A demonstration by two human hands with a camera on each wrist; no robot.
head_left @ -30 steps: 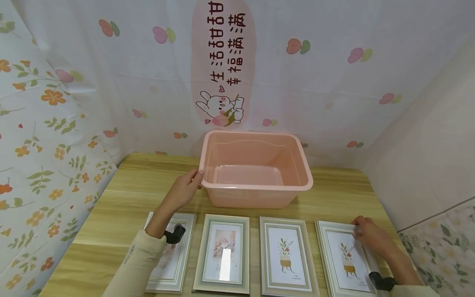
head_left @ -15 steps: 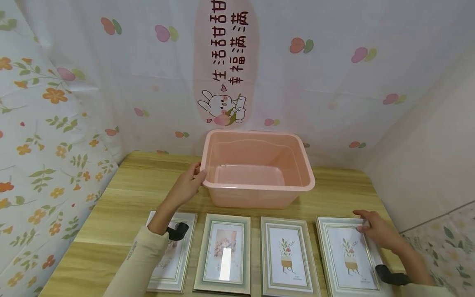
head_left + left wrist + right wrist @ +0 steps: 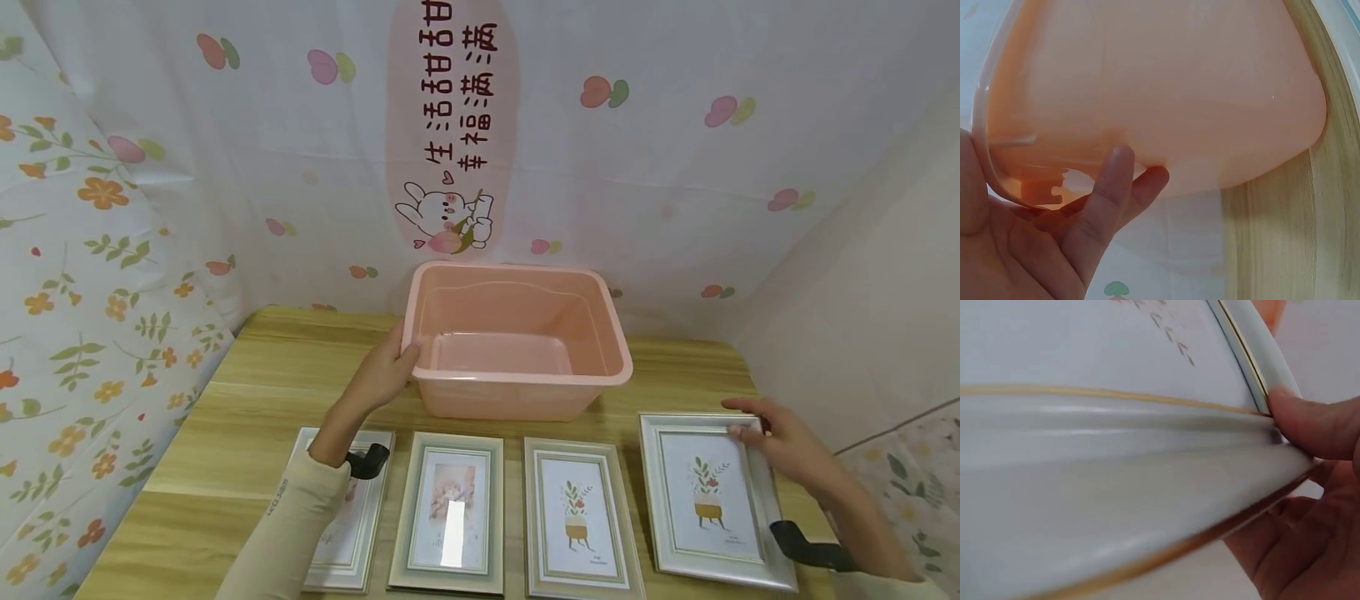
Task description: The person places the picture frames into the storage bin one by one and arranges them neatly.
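Note:
A pink plastic basin (image 3: 517, 400) stands on the table by the back wall. My left hand (image 3: 378, 371) grips its left rim, thumb over the edge; in the left wrist view the fingers (image 3: 1107, 197) lie along the basin's outer wall (image 3: 1179, 81). At the right, my right hand (image 3: 787, 442) pinches the top right corner of a white picture frame (image 3: 765, 500) with a potted-plant print. In the right wrist view the thumb (image 3: 1319, 422) presses the front of the picture frame (image 3: 1116, 450), with fingers behind it. This frame looks raised off the table at its top.
Along the front of the table lie a cream frame with a plant print (image 3: 534, 517), a green-cream frame with a photo print (image 3: 405, 533) and a white frame (image 3: 375, 508) partly under my left forearm. A patterned cloth (image 3: 555, 200) hangs behind.
My right hand has taken hold of the rightmost picture frame's corner and lifted it up and away from me. My left hand stays at the basin's rim.

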